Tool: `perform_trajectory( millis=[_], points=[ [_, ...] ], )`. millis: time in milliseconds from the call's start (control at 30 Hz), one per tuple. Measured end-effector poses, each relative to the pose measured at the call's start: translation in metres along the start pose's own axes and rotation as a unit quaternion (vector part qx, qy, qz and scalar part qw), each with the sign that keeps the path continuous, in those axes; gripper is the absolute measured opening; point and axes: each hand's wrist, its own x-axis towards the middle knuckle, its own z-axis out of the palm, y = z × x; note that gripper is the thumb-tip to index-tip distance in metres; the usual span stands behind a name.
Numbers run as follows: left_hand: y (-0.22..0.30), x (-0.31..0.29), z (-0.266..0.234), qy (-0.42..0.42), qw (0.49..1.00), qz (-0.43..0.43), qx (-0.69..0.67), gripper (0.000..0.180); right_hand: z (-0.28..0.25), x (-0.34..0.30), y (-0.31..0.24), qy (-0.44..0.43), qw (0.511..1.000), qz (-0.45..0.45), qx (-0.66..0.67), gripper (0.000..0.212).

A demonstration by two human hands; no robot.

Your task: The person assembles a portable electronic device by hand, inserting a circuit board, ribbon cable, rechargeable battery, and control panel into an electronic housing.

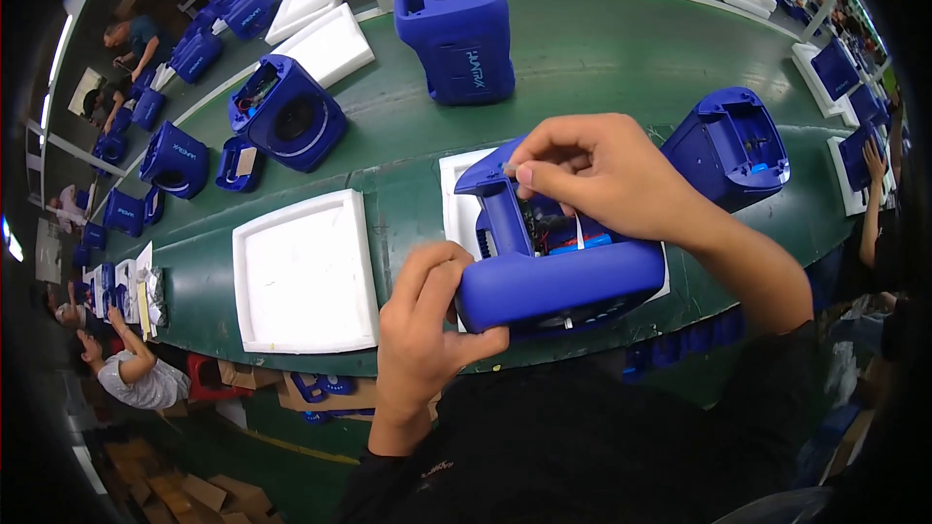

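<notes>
A blue plastic device housing [558, 277] lies on its side over a white foam tray [454, 196] at the near edge of a green conveyor belt [408, 194]. My left hand [427, 315] grips the housing's rounded near-left end. My right hand [602, 170] reaches over the open top, with thumb and forefinger pinched on something small at the cavity. Dark wiring and a white strip show inside the opening.
An empty white foam tray [306, 272] lies left of my hands. More blue housings stand on the belt: one behind [456, 29], one at the left [286, 114], one at the right [733, 141]. Other workers sit along the left side [131, 374].
</notes>
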Motion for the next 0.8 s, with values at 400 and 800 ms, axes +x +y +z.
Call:
perform_trajectory(
  millis=[400,800],
  points=[
    [-0.013,0.003,0.014,-0.029,0.998,0.04,0.033,0.043,-0.013,0.022,0.001,-0.179,0.942,0.128,-0.255,0.022],
    [-0.007,0.002,0.013,-0.034,0.997,0.032,0.062,0.041,-0.006,0.034,-0.011,-0.23,0.902,0.18,-0.319,0.023]
  ],
)
